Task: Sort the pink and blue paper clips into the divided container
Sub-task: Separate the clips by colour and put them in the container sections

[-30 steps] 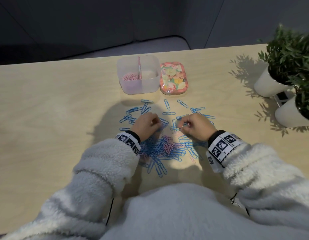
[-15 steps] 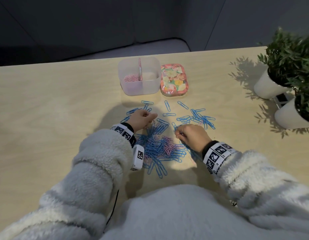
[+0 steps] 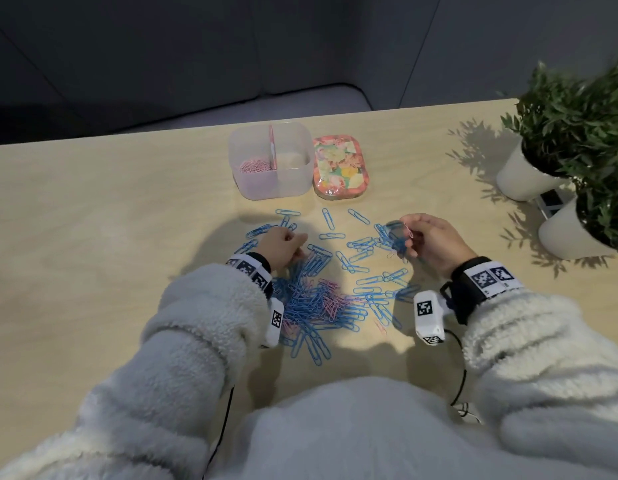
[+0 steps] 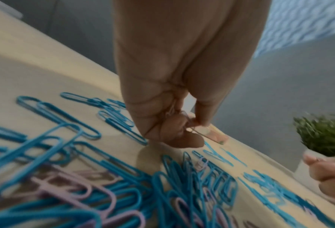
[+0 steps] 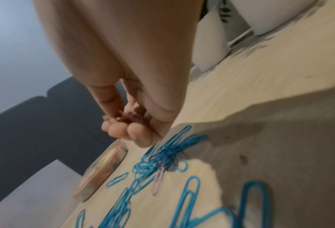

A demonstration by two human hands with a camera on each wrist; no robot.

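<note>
Head view shows the right hand (image 3: 430, 245) raised off the counter (image 3: 110, 237) at about 3 o'clock of the main pile (image 3: 314, 303), its fingers curled round a small bunch of pink paper clips (image 3: 408, 232); in the right wrist view a pinkish bunch is seen tucked in the closed fingers (image 5: 123, 131). The left hand (image 3: 283, 249) is kept low at the pile's 11 o'clock, thumb and forefinger pinched on a pale clip (image 4: 201, 134), as the left wrist view shows.

The divided container (image 3: 271, 188) stands at 12 o'clock, beyond the scatter, with pink clips gathered in its left compartment (image 3: 253, 166); the right compartment looks bare. A floral lid (image 3: 340, 169) lies just beside it at its 3 o'clock. Blue paper clips (image 3: 326, 218) are spread widely, and several pink ones are still buried in the pile.

The step in hand is judged to be pink collection. It is best done if the bunch is carried over the left compartment and released low, inside the divider (image 3: 273, 147), so none bounce across. Clips interlock easily, so any blue one hooked on should be shaken free first.
</note>
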